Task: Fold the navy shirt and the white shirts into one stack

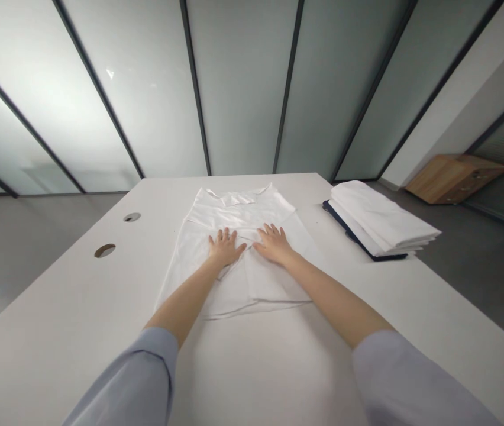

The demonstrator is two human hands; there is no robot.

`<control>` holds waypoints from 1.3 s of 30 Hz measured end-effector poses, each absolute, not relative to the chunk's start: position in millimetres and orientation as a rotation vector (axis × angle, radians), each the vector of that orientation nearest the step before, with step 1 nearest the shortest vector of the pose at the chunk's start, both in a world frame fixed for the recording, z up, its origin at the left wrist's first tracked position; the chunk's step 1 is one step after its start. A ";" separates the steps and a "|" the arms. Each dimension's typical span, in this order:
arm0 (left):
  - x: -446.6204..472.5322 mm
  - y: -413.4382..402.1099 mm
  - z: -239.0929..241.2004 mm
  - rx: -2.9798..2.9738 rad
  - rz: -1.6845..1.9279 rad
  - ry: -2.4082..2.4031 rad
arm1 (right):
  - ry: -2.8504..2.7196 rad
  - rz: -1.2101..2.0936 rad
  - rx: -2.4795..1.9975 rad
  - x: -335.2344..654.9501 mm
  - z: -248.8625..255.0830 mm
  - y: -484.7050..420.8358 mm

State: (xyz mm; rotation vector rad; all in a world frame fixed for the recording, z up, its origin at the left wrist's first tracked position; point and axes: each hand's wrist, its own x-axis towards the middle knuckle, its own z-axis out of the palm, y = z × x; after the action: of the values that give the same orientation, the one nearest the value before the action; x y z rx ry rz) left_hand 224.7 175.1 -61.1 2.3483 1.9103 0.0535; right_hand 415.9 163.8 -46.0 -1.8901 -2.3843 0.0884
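Observation:
A white T-shirt [238,207] lies spread flat in the middle of the white table [57,319], collar toward the far edge. My left hand [224,246] rests palm down on the shirt's middle, fingers apart. Just to its right, my right hand [273,242] also presses flat on the fabric, fingers spread. The two hands lie side by side, almost touching. Neither hand holds anything. Both forearms reach out from light blue sleeves.
A stack of folded white garments [380,219] sits on a dark board at the table's right side. Two round cable holes [105,250] lie near the left edge. Frosted glass walls stand behind; a wooden cabinet [454,176] is on the floor, far right.

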 end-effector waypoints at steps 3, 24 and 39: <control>219.5 190.5 -57.6 2.382 0.214 1.890 | -2.384 0.090 -1.931 422.3 -52.5 142.5; 187.0 142.5 -55.0 2.453 0.329 1.790 | -2.200 -0.018 -1.873 455.1 -63.2 130.5; 191.2 139.5 -37.1 2.432 0.291 1.876 | -2.171 -0.013 -1.911 452.2 -51.8 127.0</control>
State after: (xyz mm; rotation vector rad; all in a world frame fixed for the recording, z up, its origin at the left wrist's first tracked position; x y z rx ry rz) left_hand 191.2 139.5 -37.1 2.4324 1.8760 0.2912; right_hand 452.2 127.0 -51.8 -1.9113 -2.1714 -0.0130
